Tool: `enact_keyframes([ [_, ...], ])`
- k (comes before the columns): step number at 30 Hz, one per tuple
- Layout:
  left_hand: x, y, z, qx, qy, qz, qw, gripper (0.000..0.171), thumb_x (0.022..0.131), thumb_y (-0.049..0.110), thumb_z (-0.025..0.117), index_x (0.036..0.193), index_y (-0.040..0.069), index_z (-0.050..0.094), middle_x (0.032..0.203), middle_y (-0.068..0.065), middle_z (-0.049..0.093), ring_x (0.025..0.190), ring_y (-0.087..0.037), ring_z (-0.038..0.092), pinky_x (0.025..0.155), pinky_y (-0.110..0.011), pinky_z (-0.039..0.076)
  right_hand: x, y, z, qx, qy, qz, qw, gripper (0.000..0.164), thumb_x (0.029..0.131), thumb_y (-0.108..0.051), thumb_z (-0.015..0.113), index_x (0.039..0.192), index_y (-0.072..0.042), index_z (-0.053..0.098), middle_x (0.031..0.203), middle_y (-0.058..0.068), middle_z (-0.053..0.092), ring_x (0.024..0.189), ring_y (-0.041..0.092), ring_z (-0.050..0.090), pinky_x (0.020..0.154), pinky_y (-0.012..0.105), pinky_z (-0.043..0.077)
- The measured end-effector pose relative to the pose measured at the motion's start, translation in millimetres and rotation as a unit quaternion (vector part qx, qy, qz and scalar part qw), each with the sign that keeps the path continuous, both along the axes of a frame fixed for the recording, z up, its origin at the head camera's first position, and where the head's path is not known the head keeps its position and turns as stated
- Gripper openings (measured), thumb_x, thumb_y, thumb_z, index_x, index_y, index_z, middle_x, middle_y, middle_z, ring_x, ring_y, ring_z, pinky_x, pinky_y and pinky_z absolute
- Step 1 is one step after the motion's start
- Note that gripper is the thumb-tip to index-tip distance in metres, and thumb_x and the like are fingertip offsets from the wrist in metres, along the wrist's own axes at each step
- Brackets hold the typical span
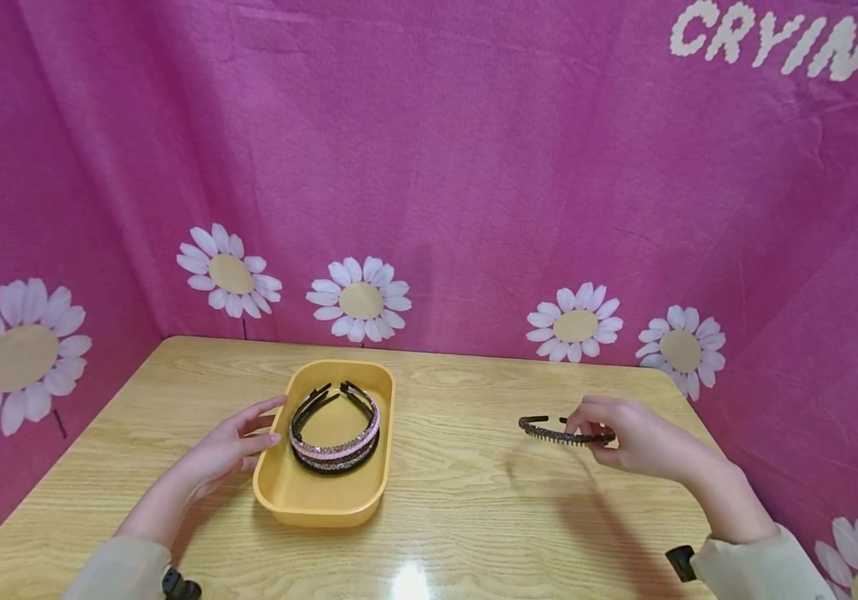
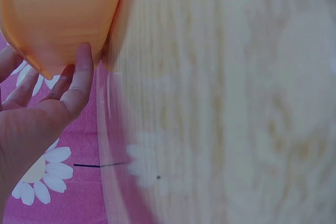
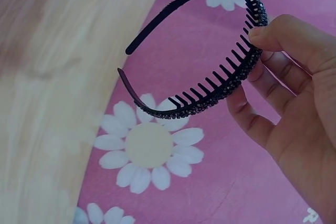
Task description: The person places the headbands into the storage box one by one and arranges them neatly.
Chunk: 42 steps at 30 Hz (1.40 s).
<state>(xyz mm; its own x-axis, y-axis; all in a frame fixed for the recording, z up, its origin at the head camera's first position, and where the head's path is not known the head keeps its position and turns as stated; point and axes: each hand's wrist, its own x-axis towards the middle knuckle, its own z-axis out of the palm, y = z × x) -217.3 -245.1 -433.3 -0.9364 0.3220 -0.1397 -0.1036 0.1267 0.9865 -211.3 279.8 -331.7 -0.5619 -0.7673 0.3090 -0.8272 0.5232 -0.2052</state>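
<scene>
In the head view, my right hand (image 1: 624,433) holds a dark glittery headband (image 1: 559,435) above the right part of the table. Up close in the right wrist view, thumb and fingers pinch this headband (image 3: 202,100) along its beaded band; a row of black comb teeth lines the inner side. At the left, fingers of my left hand (image 1: 229,450) touch the side of a yellow tray (image 1: 323,517). Inside the tray lie several headbands (image 1: 334,454), pink and black glittery ones, stacked together. In the left wrist view, loosely extended fingers rest against the tray wall (image 2: 58,30).
A light wooden table (image 1: 466,500) carries the tray. Behind it and at both sides hangs a magenta cloth (image 1: 429,183) printed with white daisies. The table's back edge meets this cloth. Small dark devices (image 1: 181,586) are worn at both wrists.
</scene>
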Motion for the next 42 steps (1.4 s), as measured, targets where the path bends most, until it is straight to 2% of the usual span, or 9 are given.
enact_keyframes([
  [5, 0.2, 0, 0.9, -0.003, -0.002, 0.002, 1.0000, 0.065, 0.088, 0.014, 0.054, 0.143, 0.013, 0.019, 0.140, -0.028, 0.016, 0.116, -0.038, 0.041, 0.084, -0.044, 0.049, -4.1, -9, 7.6, -0.001, 0.017, 0.010, 1.000, 0.036, 0.064, 0.009, 0.061, 0.090, -0.015, 0.060, 0.072, -0.010, 0.046, 0.063, 0.003, 0.045, 0.052, 0.015, 0.043],
  [10, -0.9, 1, -0.5, -0.001, -0.008, 0.005, 0.9999, 0.064, 0.088, 0.012, 0.053, 0.142, 0.014, 0.020, 0.140, -0.028, 0.019, 0.115, -0.036, 0.044, 0.084, -0.043, 0.049, -6.2, -18, 17.4, -0.002, 0.013, 0.009, 1.000, 0.036, 0.065, 0.008, 0.061, 0.091, -0.018, 0.060, 0.073, -0.012, 0.047, 0.064, 0.003, 0.046, 0.053, 0.014, 0.042],
  [14, -0.7, 1, -0.9, 0.005, -0.007, 0.000, 1.0000, 0.065, 0.088, 0.012, 0.054, 0.142, 0.013, 0.019, 0.139, -0.029, 0.020, 0.114, -0.037, 0.045, 0.084, -0.044, 0.049, -8.7, -28, 25.0, -0.007, 0.018, 0.023, 1.000, 0.036, 0.066, 0.009, 0.060, 0.089, -0.019, 0.059, 0.077, -0.012, 0.049, 0.065, 0.003, 0.047, 0.053, 0.014, 0.043],
  [22, -0.3, 0, 0.1, -0.005, 0.004, -0.007, 1.0000, 0.065, 0.088, 0.014, 0.053, 0.143, 0.013, 0.017, 0.139, -0.029, 0.019, 0.112, -0.028, 0.047, 0.084, -0.042, 0.049, -13.4, -48, 37.3, -0.005, 0.035, 0.041, 0.999, 0.032, 0.067, 0.007, 0.060, 0.090, -0.015, 0.060, 0.081, -0.009, 0.053, 0.069, 0.002, 0.049, 0.056, 0.018, 0.047],
  [27, -0.3, 1, -0.2, 0.000, 0.000, -0.003, 1.0000, 0.066, 0.087, 0.014, 0.055, 0.142, 0.013, 0.018, 0.139, -0.028, 0.020, 0.115, -0.034, 0.044, 0.085, -0.044, 0.048, -12.3, -59, 43.5, 0.020, 0.044, 0.031, 0.998, 0.031, 0.069, 0.004, 0.062, 0.094, -0.015, 0.061, 0.085, -0.009, 0.055, 0.074, 0.003, 0.051, 0.061, 0.018, 0.048],
  [32, -0.9, 1, -1.0, 0.004, -0.004, 0.000, 1.0000, 0.065, 0.088, 0.012, 0.054, 0.142, 0.013, 0.018, 0.140, -0.028, 0.020, 0.115, -0.036, 0.043, 0.084, -0.044, 0.048, -13.8, -71, 48.0, 0.023, 0.069, 0.033, 0.997, 0.030, 0.069, 0.002, 0.063, 0.095, -0.015, 0.061, 0.087, -0.010, 0.055, 0.078, 0.004, 0.051, 0.067, 0.017, 0.047],
  [35, -0.6, 1, 0.0, 0.005, -0.005, -0.001, 1.0000, 0.065, 0.088, 0.012, 0.054, 0.142, 0.012, 0.018, 0.140, -0.028, 0.019, 0.114, -0.035, 0.045, 0.083, -0.043, 0.049, -16.1, -79, 50.4, 0.010, 0.098, 0.050, 0.994, 0.028, 0.069, 0.001, 0.063, 0.092, -0.015, 0.062, 0.085, -0.009, 0.055, 0.076, 0.005, 0.052, 0.068, 0.016, 0.046],
  [42, 0.8, 0, 2.0, 0.023, -0.001, -0.017, 0.9996, 0.066, 0.089, 0.012, 0.052, 0.143, 0.010, 0.014, 0.137, -0.031, 0.019, 0.112, -0.035, 0.046, 0.085, -0.046, 0.047, -17.5, -96, 53.9, -0.004, 0.118, 0.065, 0.991, 0.029, 0.068, 0.002, 0.064, 0.093, -0.013, 0.061, 0.088, -0.007, 0.057, 0.078, 0.005, 0.055, 0.066, 0.016, 0.048],
])
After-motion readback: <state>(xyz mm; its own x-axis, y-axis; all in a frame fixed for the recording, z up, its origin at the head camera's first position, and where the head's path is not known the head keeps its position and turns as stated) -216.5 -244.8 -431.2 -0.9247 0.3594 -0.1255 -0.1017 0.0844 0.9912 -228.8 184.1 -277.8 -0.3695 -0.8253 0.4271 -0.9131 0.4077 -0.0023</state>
